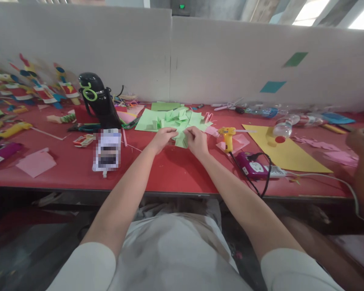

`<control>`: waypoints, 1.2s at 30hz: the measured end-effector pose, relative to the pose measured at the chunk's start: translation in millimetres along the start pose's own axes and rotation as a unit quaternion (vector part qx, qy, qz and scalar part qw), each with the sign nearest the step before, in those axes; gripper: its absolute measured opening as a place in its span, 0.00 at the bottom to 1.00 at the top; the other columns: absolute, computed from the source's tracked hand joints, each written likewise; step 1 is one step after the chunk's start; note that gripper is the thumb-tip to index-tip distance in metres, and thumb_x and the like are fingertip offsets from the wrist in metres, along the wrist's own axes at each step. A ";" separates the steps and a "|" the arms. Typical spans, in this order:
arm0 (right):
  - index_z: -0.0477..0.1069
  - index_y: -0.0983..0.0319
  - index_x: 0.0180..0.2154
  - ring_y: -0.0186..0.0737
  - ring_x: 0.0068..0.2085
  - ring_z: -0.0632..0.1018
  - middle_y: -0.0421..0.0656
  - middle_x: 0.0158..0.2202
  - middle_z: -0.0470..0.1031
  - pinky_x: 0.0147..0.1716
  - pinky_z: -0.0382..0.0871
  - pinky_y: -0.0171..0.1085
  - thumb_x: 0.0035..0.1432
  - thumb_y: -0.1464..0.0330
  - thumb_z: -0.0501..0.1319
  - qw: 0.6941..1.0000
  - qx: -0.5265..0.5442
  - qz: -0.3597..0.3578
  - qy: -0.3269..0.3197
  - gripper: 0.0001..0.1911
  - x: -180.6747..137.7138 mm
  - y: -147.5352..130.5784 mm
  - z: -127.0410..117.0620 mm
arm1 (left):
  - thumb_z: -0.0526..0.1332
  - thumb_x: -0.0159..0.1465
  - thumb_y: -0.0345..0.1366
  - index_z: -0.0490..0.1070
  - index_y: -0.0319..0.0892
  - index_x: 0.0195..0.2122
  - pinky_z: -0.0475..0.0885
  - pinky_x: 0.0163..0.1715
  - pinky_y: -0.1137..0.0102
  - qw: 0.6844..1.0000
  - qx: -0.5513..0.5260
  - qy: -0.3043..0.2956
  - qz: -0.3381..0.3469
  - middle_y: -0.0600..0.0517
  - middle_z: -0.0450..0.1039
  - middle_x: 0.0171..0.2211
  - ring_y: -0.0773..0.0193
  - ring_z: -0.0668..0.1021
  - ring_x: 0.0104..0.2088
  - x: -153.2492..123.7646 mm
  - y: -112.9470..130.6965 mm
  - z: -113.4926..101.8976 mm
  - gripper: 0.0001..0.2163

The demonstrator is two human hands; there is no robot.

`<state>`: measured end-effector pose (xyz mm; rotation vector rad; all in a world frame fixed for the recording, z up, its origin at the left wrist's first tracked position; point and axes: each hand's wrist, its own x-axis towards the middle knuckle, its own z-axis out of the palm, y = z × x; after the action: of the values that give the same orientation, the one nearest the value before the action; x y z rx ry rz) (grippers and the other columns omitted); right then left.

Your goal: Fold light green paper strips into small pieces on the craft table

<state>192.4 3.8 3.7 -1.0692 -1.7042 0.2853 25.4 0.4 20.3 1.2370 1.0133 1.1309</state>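
- The green paper strip (181,141) is between your hands, in front of the loose green paper (145,120) and above the red tabletop (176,173).
- Your left hand (164,138) has its thumb and fingers together, seemingly clamped on the strip's left edge.
- Your right hand (196,140) pinches near its right edge, fingers together; the exact contact is too small to make out.
- Pinch lightly, as thin paper probably creases under a hard squeeze.
- Let one hand steady the strip while the other shapes it, drawing both edges evenly so it doesn't skew or tear.
- Work clear of the loose pieces just behind, which could snag or slide.
- Mind the yellow glue gun (228,142) near your right hand; treat its nozzle as possibly hot.
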 end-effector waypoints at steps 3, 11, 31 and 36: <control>0.70 0.61 0.31 0.37 0.29 0.72 0.42 0.28 0.75 0.33 0.64 0.36 0.60 0.63 0.55 1.000 0.010 0.001 -0.004 0.10 -0.4 -0.4 0.9 | 0.74 0.48 0.38 0.74 0.37 0.38 0.73 0.37 0.66 0.999 0.017 0.017 0.038 0.48 0.76 0.34 0.64 0.77 0.33 0.4 -2.4 0.6 0.18; 0.70 0.61 0.31 0.35 0.26 0.69 0.40 0.25 0.71 0.29 0.62 0.35 0.59 0.60 0.58 0.994 0.084 0.071 -0.021 0.11 0.8 -0.6 0.7 | 0.78 0.42 0.39 0.75 0.36 0.31 0.75 0.33 0.64 0.995 0.040 0.082 0.028 0.50 0.75 0.25 0.64 0.77 0.27 6.6 -8.1 -3.8 0.20; 0.76 0.62 0.26 0.38 0.29 0.75 0.41 0.26 0.76 0.31 0.71 0.37 0.42 0.52 0.72 0.920 0.277 0.219 -0.171 0.19 -1.7 2.5 -11.1 | 0.76 0.43 0.41 0.76 0.37 0.32 0.74 0.33 0.67 0.992 0.079 0.031 0.089 0.48 0.79 0.30 0.63 0.78 0.30 -2.9 0.5 -7.2 0.18; 0.79 0.62 0.30 0.38 0.30 0.77 0.44 0.29 0.79 0.36 0.75 0.38 0.45 0.50 0.70 0.894 0.325 0.239 -0.193 0.21 0.3 3.0 -10.6 | 0.76 0.41 0.40 0.74 0.37 0.28 0.73 0.29 0.69 0.989 0.091 0.069 0.094 0.50 0.77 0.26 0.65 0.76 0.26 1.0 -0.2 -13.0 0.18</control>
<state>203.0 2.6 6.4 -0.9297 -1.4667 1.3625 12.9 3.7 19.0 1.4386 1.1419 1.3072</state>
